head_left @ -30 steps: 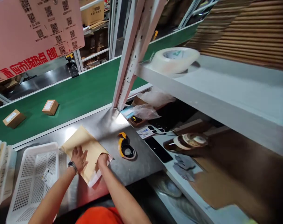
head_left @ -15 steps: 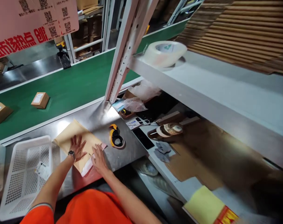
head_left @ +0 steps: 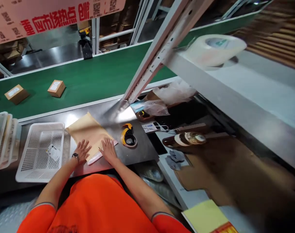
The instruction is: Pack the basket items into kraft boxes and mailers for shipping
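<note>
A tan padded mailer envelope (head_left: 85,127) lies on the metal bench (head_left: 142,152) in front of me, with a pale pinkish-white strip along its near edge. My left hand (head_left: 81,150), with a watch at the wrist, rests flat with fingers spread at the envelope's near left edge. On its near right part lies my right hand (head_left: 108,150), fingers stretched out, pressing by the pale strip. To the right sits a yellow and black tape dispenser (head_left: 129,136), touched by neither hand. Left of the envelope stands a white perforated basket (head_left: 41,155) with a printed label or card (head_left: 53,152) in it.
Beyond the bench runs a green conveyor belt (head_left: 96,74) carrying small cartons (head_left: 57,88). A slanting metal post (head_left: 157,55) and a shelf with a large tape roll (head_left: 215,48) stand at the right. Below the shelf lie a bottle (head_left: 183,139) and cardboard. More baskets (head_left: 6,139) stand far left.
The view has shifted, so the scene sits differently in the frame. My left hand has slid from the envelope's middle to its near left edge. My right hand has flattened beside the strip.
</note>
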The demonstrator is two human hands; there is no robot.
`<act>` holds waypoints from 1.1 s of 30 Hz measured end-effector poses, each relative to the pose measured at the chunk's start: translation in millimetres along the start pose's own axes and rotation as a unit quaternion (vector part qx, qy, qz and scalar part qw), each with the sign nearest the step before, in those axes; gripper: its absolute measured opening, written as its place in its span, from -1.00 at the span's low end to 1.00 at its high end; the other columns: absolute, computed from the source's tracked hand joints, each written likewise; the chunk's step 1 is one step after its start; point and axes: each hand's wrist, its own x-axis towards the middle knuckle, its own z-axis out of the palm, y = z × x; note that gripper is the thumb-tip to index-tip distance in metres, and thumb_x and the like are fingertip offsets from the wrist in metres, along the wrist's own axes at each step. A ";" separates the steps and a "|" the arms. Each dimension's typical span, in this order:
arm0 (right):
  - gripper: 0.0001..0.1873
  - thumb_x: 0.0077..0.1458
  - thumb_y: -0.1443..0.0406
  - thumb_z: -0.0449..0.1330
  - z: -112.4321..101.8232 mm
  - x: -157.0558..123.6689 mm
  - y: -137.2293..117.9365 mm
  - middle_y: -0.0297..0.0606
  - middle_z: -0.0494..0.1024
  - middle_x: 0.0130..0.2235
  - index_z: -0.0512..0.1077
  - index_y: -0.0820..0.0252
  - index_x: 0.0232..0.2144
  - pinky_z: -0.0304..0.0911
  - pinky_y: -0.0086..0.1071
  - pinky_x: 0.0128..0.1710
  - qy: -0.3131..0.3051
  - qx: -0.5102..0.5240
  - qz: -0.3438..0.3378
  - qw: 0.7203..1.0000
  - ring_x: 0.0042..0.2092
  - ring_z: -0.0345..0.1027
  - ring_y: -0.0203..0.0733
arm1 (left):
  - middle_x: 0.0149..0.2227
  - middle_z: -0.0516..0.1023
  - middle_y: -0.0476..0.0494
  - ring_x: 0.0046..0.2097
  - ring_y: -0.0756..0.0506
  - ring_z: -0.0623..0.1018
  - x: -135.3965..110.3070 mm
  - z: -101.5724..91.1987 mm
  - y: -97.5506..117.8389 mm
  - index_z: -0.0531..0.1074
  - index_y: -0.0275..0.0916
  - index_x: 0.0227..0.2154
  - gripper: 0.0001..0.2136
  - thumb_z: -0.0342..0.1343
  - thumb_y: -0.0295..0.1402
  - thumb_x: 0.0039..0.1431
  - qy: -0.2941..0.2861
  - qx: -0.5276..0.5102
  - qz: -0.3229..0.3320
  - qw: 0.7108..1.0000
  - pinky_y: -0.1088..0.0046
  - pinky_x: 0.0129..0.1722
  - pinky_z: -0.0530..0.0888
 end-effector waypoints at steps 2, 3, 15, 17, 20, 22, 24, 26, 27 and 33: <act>-0.56 0.39 0.32 0.20 -0.6 -12.6 -12.3 0.14 0.45 0.39 0.53 0.25 0.26 0.10 0.12 0.44 -0.042 0.004 -0.053 0.998 0.43 0.23 0.24 | 0.64 0.00 -0.21 0.63 -0.47 -0.06 -0.6 -4.2 0.0 0.29 -0.04 0.50 -0.41 0.10 -0.26 0.45 -0.001 -0.011 0.004 1.000 -0.28 0.54 -0.01; -0.65 0.39 0.32 0.21 0.2 -18.1 -19.8 0.06 0.56 0.29 0.61 0.20 0.15 0.20 0.01 0.37 -0.069 0.008 -0.084 0.994 0.34 0.34 0.17 | 0.64 0.01 -0.22 0.63 -0.47 -0.05 -0.8 -6.1 0.1 0.31 -0.06 0.49 -0.42 0.11 -0.27 0.45 -0.002 -0.017 0.005 1.000 -0.28 0.54 -0.01; -0.85 0.28 0.34 0.32 17.6 -17.7 -80.7 -0.04 0.71 -0.09 0.72 0.22 -0.18 0.26 -0.26 0.03 -0.171 -0.019 -0.093 0.981 0.02 0.47 0.04 | 0.66 -0.14 -0.30 0.64 -0.50 -0.14 -3.1 15.3 -13.0 0.24 -0.08 0.53 -0.38 0.12 -0.27 0.46 -0.008 -0.022 0.068 0.997 -0.31 0.54 -0.08; -0.86 0.29 0.34 0.32 15.3 -19.5 -83.0 -0.04 0.70 -0.10 0.71 0.22 -0.22 0.26 -0.26 0.02 -0.171 -0.015 -0.085 0.981 0.02 0.46 0.03 | 0.66 -0.16 -0.31 0.64 -0.50 -0.16 0.0 18.9 -14.9 0.25 -0.07 0.53 -0.38 0.14 -0.23 0.45 -0.012 -0.025 0.071 0.997 -0.33 0.54 -0.09; -0.83 0.37 0.30 0.28 6.0 -38.0 -78.8 -0.09 0.66 -0.08 0.69 0.17 -0.23 0.26 -0.25 0.03 -0.164 -0.010 -0.078 0.983 0.02 0.43 0.00 | 0.66 -0.17 -0.33 0.64 -0.49 -0.15 4.0 23.5 -18.3 0.26 -0.07 0.53 -0.38 0.13 -0.20 0.47 -0.001 -0.034 0.076 0.997 -0.35 0.54 -0.10; -0.78 0.42 0.26 0.22 -3.4 -64.8 -67.6 -0.12 0.63 -0.09 0.66 0.13 -0.23 0.29 -0.23 0.04 -0.138 0.013 -0.075 0.987 0.00 0.42 -0.02 | 0.66 -0.15 -0.31 0.64 -0.48 -0.13 5.2 27.0 -21.6 0.27 -0.05 0.52 -0.39 0.14 -0.20 0.46 0.011 -0.039 0.082 0.996 -0.36 0.54 -0.10; -0.72 0.46 0.20 0.16 -14.1 -101.9 -49.2 -0.14 0.61 -0.12 0.63 0.10 -0.25 0.34 -0.21 0.01 -0.085 0.071 -0.055 0.992 -0.05 0.42 -0.04 | 0.66 -0.13 -0.29 0.64 -0.48 -0.10 5.3 30.8 -25.3 0.28 -0.02 0.51 -0.38 0.17 -0.20 0.44 0.013 -0.040 0.089 0.995 -0.36 0.53 -0.09; -0.64 0.48 0.12 0.11 -25.7 -145.0 -24.5 -0.15 0.59 -0.16 0.59 0.08 -0.30 0.38 -0.21 -0.05 -0.012 0.145 -0.004 0.989 -0.11 0.45 -0.06 | 0.65 -0.10 -0.29 0.64 -0.49 -0.09 4.7 33.6 -28.6 0.30 -0.01 0.50 -0.38 0.18 -0.19 0.43 0.016 -0.038 0.097 0.994 -0.36 0.53 -0.09; -0.61 0.48 0.07 0.10 -32.2 -167.0 -10.2 -0.16 0.59 -0.18 0.58 0.08 -0.32 0.40 -0.21 -0.08 0.025 0.174 0.031 0.984 -0.14 0.46 -0.06 | 0.65 -0.09 -0.30 0.64 -0.49 -0.08 4.3 34.2 -29.9 0.31 -0.02 0.50 -0.39 0.19 -0.19 0.43 0.019 -0.037 0.101 0.994 -0.35 0.53 -0.09; -0.42 0.13 -0.26 0.25 -92.0 -285.1 94.9 -0.15 0.65 -0.31 0.60 0.10 -0.40 0.41 -0.19 -0.15 0.249 0.232 0.282 0.897 -0.26 0.50 -0.02 | 0.63 0.01 -0.38 0.62 -0.54 -0.01 2.0 19.2 -32.9 0.38 -0.11 0.46 -0.40 0.20 -0.30 0.39 0.025 -0.012 0.091 0.995 -0.36 0.51 -0.07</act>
